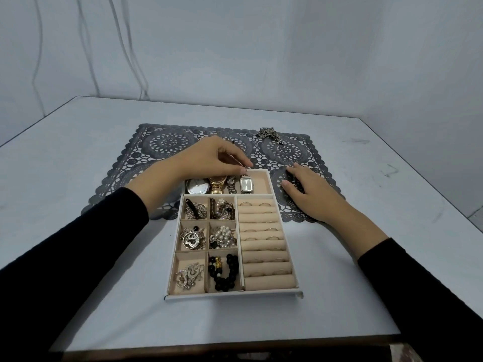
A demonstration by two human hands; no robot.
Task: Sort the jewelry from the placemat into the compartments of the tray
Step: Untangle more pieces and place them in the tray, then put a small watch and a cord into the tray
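Left hand (217, 159) pinching the rectangular watch (246, 184) by its strap, watch lying in the tray's (235, 296) far compartment, right hand (311, 197) resting loose-fingered on the placemat (167, 142)

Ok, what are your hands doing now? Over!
Left hand pinches the rectangular watch by its strap, in the tray top compartment. Right hand flat on a dark piece on the placemat. Chain waits at its far edge.

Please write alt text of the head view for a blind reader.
A left hand pinches a rectangular silver wristwatch in the far compartment of a beige jewelry tray; the right hand rests on a grey lace placemat.
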